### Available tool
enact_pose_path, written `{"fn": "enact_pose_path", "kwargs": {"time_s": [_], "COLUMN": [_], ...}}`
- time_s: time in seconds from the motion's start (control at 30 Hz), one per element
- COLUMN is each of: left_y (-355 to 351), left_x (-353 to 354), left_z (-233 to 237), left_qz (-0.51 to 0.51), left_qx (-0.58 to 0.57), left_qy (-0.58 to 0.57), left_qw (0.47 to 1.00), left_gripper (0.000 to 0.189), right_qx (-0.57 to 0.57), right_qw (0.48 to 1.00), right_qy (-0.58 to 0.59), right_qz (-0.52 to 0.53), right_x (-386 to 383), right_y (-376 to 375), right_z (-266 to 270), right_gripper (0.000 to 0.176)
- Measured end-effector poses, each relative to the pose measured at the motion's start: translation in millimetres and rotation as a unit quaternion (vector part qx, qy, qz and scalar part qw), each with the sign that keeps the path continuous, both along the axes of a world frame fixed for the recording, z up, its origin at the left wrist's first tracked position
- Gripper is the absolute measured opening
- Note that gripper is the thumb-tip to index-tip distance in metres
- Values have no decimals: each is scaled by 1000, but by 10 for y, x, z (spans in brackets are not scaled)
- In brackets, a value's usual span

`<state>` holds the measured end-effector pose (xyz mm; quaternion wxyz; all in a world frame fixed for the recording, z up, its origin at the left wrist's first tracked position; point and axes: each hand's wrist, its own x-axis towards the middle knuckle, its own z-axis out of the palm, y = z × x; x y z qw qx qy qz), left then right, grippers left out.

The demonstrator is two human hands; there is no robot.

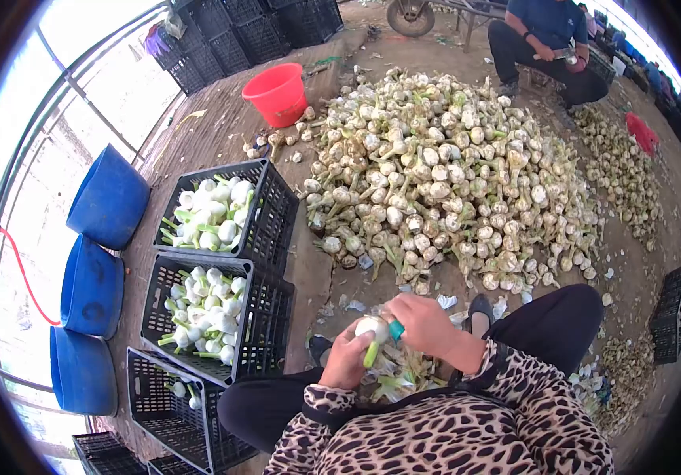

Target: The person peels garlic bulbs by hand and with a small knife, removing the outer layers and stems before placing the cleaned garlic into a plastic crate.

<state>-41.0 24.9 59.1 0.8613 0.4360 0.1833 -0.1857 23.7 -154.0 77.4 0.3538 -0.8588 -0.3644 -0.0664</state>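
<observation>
A peeled white garlic bulb [370, 326] with a short green stem sits in my left hand [344, 360], whose fingers are wrapped round it. Against the bulb's right side, my right hand [429, 326] is closed on a small teal-handled tool [396, 329]; its working end is hidden. Below my hands, between my knees, lie peeled-off skins and leaves [396, 372]. A large heap of unpeeled garlic [451, 182] rises in front of me.
Black crates of cleaned garlic [277, 214] stand at my left, with a crate [166, 388] holding a few bulbs nearer me. Blue tubs [91, 285] line the left side. A red bucket [277, 95] stands beyond the crates. Another person [542, 47] sits behind the heap.
</observation>
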Motion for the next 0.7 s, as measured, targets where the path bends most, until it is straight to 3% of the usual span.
{"fn": "enact_pose_path", "kwargs": {"time_s": [0.1,0.2,0.3,0.4,0.57,0.7], "left_y": [-36,-61,-44,-46,-101,-98], "left_x": [-45,-12,21,27,38,15], "left_z": [45,110,94,67,5,-5], "left_qz": [-42,35,85,85,94,80], "left_qx": [-33,-45,-72,-70,-25,93], "left_qy": [-28,-16,-5,-10,-38,-65], "left_qw": [998,998,994,994,995,990], "left_gripper": [36,35,31,32,35,36], "right_qx": [-69,-75,5,109,65,24], "right_qw": [994,993,983,986,997,1000], "right_qy": [44,92,182,119,36,4], "right_qz": [-73,-27,-33,-40,-26,-12], "right_x": [123,101,-17,-56,-67,-84], "right_y": [-97,-191,-176,-97,-30,-16], "right_z": [-219,-281,-79,140,15,17], "right_gripper": [25,31,29,23,20,22]}}
